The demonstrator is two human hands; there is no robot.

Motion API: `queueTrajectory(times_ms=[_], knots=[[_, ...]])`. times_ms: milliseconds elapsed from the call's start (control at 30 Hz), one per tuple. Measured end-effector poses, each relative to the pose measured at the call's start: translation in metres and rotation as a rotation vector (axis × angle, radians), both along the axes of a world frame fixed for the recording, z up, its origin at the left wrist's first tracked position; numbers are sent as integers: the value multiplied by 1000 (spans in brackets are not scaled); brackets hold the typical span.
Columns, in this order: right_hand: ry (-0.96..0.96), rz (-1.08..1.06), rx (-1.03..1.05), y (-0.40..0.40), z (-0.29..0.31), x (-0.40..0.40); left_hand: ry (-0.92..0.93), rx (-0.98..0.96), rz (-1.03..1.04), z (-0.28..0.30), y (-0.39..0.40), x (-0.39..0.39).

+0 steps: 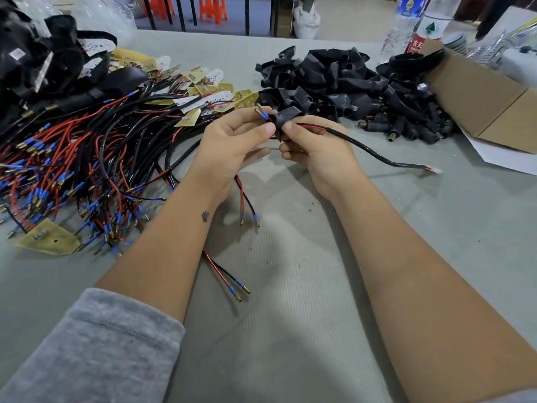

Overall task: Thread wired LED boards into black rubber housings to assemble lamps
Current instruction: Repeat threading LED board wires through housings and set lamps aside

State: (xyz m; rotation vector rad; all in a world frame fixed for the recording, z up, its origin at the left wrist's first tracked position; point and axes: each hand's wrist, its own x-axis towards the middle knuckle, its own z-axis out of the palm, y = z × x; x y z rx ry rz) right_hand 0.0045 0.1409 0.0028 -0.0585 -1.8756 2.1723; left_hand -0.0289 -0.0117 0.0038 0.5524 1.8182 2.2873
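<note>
A black rubber housing [286,119] is held above the table between both hands. My left hand [232,141] pinches the red and black wires where their blue-sleeved brass terminals [261,112] stick out of the housing's left side. My right hand [313,149] grips the housing from below and the right. A black sheathed cable [374,151] runs out of it to the right and ends in a small white connector [433,170] lying on the table.
A heap of wired LED boards [96,146] covers the left of the grey table [290,315]. A pile of black housings [348,88] lies at the back, with a cardboard box [488,100] and water bottles [406,27] at far right. Finished lamps [43,62] are at far left.
</note>
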Motion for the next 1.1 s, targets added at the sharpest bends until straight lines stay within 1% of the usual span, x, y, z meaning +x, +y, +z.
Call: queueTrajectory(times_ms=[200,300,400,533,600,700,800,967,1100], knots=[[-1,17,54,0,1,2,28,-66,-14,-1,3,1],[5,28,57,-2,2,3,38,-64,0,-1,5,2],[-8,38,-8,-3,4,2,4,-18,59,-1,4,1],[-23,2,-155,1,7,2,-113,78,158,-1,1,-3],[-22,-11,-168,1,6,2,-136,101,168,-1,1,-4],[-26,-16,-107,-1,5,1,-169,174,134,-1,1,-5],[-24,-5,-31,-2,3,1,-190,234,53,2,2,-4],[-24,-28,-12,-2,3,0,-136,119,-120,0,8,2],[-44,-22,-41,-1,3,-1,-134,103,-83,0,8,1]])
